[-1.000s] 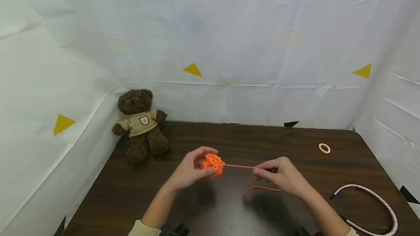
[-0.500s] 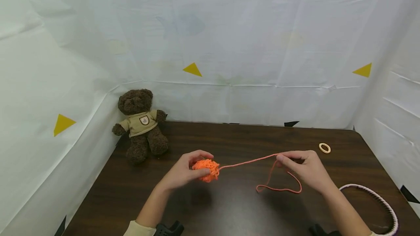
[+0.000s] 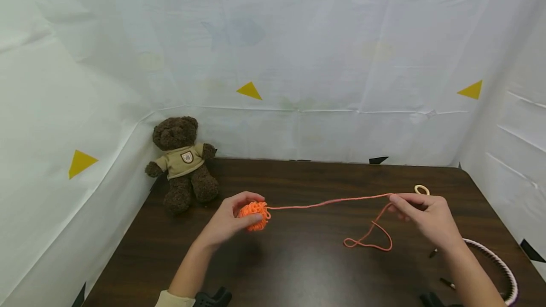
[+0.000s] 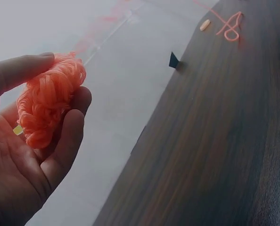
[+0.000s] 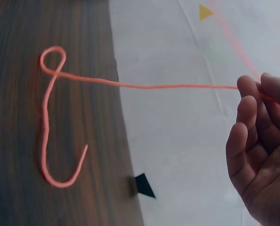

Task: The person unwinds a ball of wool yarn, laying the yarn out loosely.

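Note:
My left hand (image 3: 228,219) holds an orange ball of yarn (image 3: 254,215) between thumb and fingers, raised above the table. In the left wrist view the yarn ball (image 4: 53,96) shows thick wound loops, with the thumb across its top and curled fingers beneath. A strand of yarn (image 3: 324,202) stretches from the ball to my right hand (image 3: 428,217), which pinches it between thumb and index finger. Below that pinch, the yarn's loose end hangs down and lies in a loop on the table, as the right wrist view shows with the yarn tail (image 5: 45,117).
A brown teddy bear (image 3: 181,162) in a tan shirt sits at the table's back left. At the right, a pale ring (image 3: 422,189) lies just beyond my right hand. A pink-white curved band (image 3: 496,259) lies partly behind the right forearm. White sheeting (image 3: 320,60) walls the dark table (image 3: 298,269).
My right hand has moved right, drawing out a longer strand. My left hand has shifted slightly left with the ball. The loose tail has slid right and changed its loop.

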The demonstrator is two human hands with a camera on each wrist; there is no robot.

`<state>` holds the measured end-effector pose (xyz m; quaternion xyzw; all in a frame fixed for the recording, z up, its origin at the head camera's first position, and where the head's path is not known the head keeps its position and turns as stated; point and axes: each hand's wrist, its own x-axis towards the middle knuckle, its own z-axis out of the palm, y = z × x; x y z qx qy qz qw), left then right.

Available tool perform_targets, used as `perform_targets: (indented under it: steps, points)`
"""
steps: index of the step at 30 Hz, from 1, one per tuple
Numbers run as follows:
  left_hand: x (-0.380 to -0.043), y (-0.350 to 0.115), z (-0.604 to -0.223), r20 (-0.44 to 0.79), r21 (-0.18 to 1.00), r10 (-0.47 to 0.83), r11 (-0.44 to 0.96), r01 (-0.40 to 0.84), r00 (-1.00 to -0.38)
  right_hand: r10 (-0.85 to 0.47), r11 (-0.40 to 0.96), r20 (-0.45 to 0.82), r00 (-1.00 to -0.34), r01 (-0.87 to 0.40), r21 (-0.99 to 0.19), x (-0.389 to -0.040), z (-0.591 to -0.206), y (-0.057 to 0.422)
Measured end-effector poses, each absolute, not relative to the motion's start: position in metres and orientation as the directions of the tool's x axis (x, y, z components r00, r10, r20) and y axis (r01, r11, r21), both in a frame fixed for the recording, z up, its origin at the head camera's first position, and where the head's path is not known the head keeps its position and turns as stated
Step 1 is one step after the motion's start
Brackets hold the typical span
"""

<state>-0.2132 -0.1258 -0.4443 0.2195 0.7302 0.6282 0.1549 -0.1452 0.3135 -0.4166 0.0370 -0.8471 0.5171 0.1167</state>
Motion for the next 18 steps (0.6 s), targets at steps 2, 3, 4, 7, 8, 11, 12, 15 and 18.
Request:
perform_targets:
  steps: [2, 3, 4, 7, 8, 11, 12, 15, 18]
  points:
    - [-0.214, -0.128, -0.444, 0.051, 0.987, 0.513, 0.107, 0.123, -0.857, 0.094, 0.449, 0.205, -0.974, -0.142, -0.882, -0.145, -0.419, 0.319]
    - [-0.214, -0.129, -0.443, 0.051, 0.987, 0.512, 0.104, 0.121, -0.858, 0.112, 0.438, 0.177, -0.978, -0.111, -0.892, -0.144, -0.419, 0.322]
    - [-0.214, -0.13, -0.443, 0.051, 0.988, 0.511, 0.1, 0.118, -0.858, 0.133, 0.433, 0.146, -0.98, -0.075, -0.898, -0.143, -0.419, 0.324]
    - [-0.214, -0.132, -0.442, 0.052, 0.988, 0.508, 0.098, 0.117, -0.86, 0.189, 0.447, 0.028, -0.982, 0.06, -0.892, -0.142, -0.42, 0.331]
    - [-0.214, -0.132, -0.442, 0.052, 0.988, 0.508, 0.101, 0.119, -0.86, 0.203, 0.465, -0.011, -0.979, 0.107, -0.879, -0.142, -0.421, 0.334]
    - [-0.213, -0.132, -0.442, 0.056, 0.985, 0.505, 0.113, 0.13, -0.861, 0.22, 0.559, -0.09, -0.971, 0.201, -0.804, -0.143, -0.427, 0.34]
    - [-0.213, -0.132, -0.443, 0.059, 0.985, 0.508, 0.112, 0.134, -0.859, 0.215, 0.597, -0.108, -0.97, 0.219, -0.772, -0.143, -0.43, 0.342]
    - [-0.213, -0.13, -0.443, 0.068, 0.985, 0.518, 0.1, 0.139, -0.853, 0.187, 0.699, -0.147, -0.971, 0.237, -0.674, -0.145, -0.441, 0.344]
    - [-0.213, -0.127, -0.444, 0.077, 0.987, 0.529, 0.08, 0.14, -0.845, 0.142, 0.781, -0.196, -0.97, 0.231, -0.58, -0.148, -0.453, 0.342]
